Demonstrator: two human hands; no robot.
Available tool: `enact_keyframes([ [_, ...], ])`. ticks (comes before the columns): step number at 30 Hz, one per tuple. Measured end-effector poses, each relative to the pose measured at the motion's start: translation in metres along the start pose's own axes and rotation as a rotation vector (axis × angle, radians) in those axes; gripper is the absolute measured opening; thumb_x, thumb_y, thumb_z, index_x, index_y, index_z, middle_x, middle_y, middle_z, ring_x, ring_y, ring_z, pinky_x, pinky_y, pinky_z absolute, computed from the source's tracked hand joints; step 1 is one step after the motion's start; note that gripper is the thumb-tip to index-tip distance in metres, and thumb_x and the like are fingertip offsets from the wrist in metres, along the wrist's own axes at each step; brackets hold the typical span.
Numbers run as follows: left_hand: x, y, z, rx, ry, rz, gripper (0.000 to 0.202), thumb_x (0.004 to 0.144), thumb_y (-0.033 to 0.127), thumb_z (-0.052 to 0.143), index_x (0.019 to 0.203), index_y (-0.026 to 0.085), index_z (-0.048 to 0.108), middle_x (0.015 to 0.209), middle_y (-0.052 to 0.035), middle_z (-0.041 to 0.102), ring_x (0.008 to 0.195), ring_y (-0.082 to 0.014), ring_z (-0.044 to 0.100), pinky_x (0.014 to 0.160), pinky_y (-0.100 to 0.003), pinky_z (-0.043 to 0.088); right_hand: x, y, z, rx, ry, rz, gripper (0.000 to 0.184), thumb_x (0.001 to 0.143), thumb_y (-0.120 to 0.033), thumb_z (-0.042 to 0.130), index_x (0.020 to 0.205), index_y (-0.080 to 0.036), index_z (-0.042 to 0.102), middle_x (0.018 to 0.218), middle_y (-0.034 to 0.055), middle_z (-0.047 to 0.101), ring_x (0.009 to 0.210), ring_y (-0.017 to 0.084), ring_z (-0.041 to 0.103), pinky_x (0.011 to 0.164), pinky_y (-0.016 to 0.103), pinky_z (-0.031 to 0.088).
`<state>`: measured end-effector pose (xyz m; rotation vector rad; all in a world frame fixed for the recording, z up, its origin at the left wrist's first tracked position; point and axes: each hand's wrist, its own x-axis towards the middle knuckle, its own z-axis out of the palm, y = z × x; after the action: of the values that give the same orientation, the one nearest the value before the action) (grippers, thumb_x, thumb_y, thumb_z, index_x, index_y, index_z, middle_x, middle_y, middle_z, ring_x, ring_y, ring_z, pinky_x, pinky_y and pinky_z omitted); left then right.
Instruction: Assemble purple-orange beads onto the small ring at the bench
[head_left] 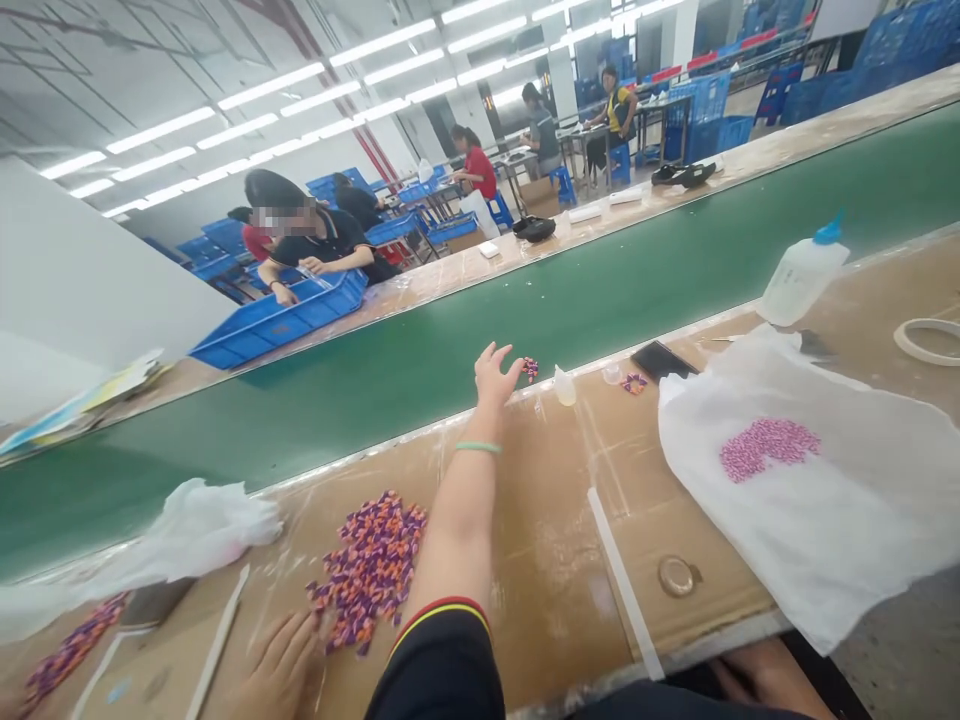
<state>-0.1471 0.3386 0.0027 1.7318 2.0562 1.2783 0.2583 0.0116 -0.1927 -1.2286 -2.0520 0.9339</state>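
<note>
In the head view, the left hand reaches to the table's far edge, fingers spread, thumb by a small purple-and-orange bead cluster. The matching bead pile lies left of the forearm.

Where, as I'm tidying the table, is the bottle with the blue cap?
On the right in the head view, the bottle stands on the brown table, between the green strip and the white sheet.
</note>
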Motion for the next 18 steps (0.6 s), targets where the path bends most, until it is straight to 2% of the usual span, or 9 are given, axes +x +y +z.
enact_keyframes([
  [3, -0.037, 0.01, -0.042, -0.082, 0.112, 0.012, 0.03, 0.085, 0.028, 0.062, 0.113, 0.02, 0.068, 0.131, -0.0149, 0.062, 0.129, -0.0307, 0.053, 0.109, -0.051, 0.042, 0.003, -0.017, -0.019, -0.138, -0.065, -0.107, 0.035, 0.082, -0.029, 0.051, 0.096, -0.05, 0.075, 0.082, 0.003, 0.077, 0.075, 0.033, 0.075, 0.062, 0.044, 0.062],
  [5, -0.081, 0.018, -0.068, -0.135, 0.139, 0.02, 0.032, 0.088, 0.032, 0.056, 0.115, 0.018, 0.066, 0.123, -0.0148, 0.065, 0.114, -0.0269, 0.063, 0.098, -0.045, 0.051, 0.01, -0.029, -0.029, -0.215, -0.098, -0.14, 0.04, 0.09, -0.02, 0.04, 0.094, -0.035, 0.078, 0.083, 0.007, 0.077, 0.076, 0.029, 0.075, 0.065, 0.04, 0.061],
  [8, -0.176, 0.031, -0.096, -0.19, 0.094, 0.046, 0.033, 0.092, 0.036, 0.049, 0.112, 0.017, 0.066, 0.11, -0.0121, 0.071, 0.099, -0.0223, 0.069, 0.088, -0.037, 0.056, 0.017, -0.04, -0.04, -0.297, -0.184, -0.221, 0.037, 0.094, -0.019, 0.039, 0.099, -0.023, 0.076, 0.095, 0.0101, 0.076, 0.087, 0.026, 0.072, 0.077, 0.038, 0.059],
  [10, -0.246, 0.04, -0.107, -0.195, 0.014, 0.078, 0.03, 0.093, 0.038, 0.05, 0.103, 0.017, 0.069, 0.098, -0.0094, 0.074, 0.091, -0.0208, 0.071, 0.082, -0.034, 0.057, 0.018, -0.039, -0.05, -0.341, -0.24, -0.272, 0.03, 0.093, -0.022, 0.047, 0.101, -0.022, 0.076, 0.104, 0.0099, 0.074, 0.098, 0.025, 0.069, 0.088, 0.037, 0.056],
  [12, -0.305, 0.047, -0.114, -0.167, -0.077, 0.12, 0.026, 0.09, 0.037, 0.055, 0.09, 0.018, 0.072, 0.086, -0.0072, 0.074, 0.082, -0.0201, 0.071, 0.077, -0.033, 0.057, 0.017, -0.027, -0.067, -0.377, -0.264, -0.291, 0.024, 0.091, -0.026, 0.057, 0.107, -0.025, 0.075, 0.116, 0.0077, 0.072, 0.112, 0.023, 0.065, 0.099, 0.035, 0.051],
  [14, -0.347, 0.048, -0.118, -0.106, -0.123, 0.162, 0.02, 0.087, 0.034, 0.06, 0.083, 0.019, 0.072, 0.081, -0.0061, 0.074, 0.078, -0.0199, 0.069, 0.076, -0.033, 0.056, 0.016, -0.006, -0.088, -0.438, -0.206, -0.221, 0.024, 0.093, -0.029, 0.057, 0.112, -0.022, 0.072, 0.12, 0.0101, 0.069, 0.114, 0.023, 0.064, 0.102, 0.036, 0.048],
  [16, -0.37, 0.043, -0.119, -0.027, -0.121, 0.195, 0.016, 0.086, 0.03, 0.06, 0.08, 0.02, 0.071, 0.081, -0.0059, 0.073, 0.078, -0.0203, 0.068, 0.076, -0.035, 0.055, 0.016, 0.018, -0.106, -0.525, -0.079, -0.06, 0.023, 0.096, -0.03, 0.057, 0.109, -0.015, 0.069, 0.114, 0.0128, 0.069, 0.105, 0.022, 0.065, 0.096, 0.04, 0.051],
  [18, -0.378, 0.035, -0.116, 0.048, -0.094, 0.219, 0.015, 0.087, 0.026, 0.058, 0.08, 0.02, 0.07, 0.082, -0.0066, 0.072, 0.08, -0.0216, 0.066, 0.078, -0.037, 0.054, 0.021, 0.037, -0.115, -0.606, 0.034, 0.086, 0.027, 0.097, -0.035, 0.059, 0.113, -0.014, 0.064, 0.115, 0.0095, 0.066, 0.103, 0.02, 0.064, 0.092, 0.041, 0.053],
])
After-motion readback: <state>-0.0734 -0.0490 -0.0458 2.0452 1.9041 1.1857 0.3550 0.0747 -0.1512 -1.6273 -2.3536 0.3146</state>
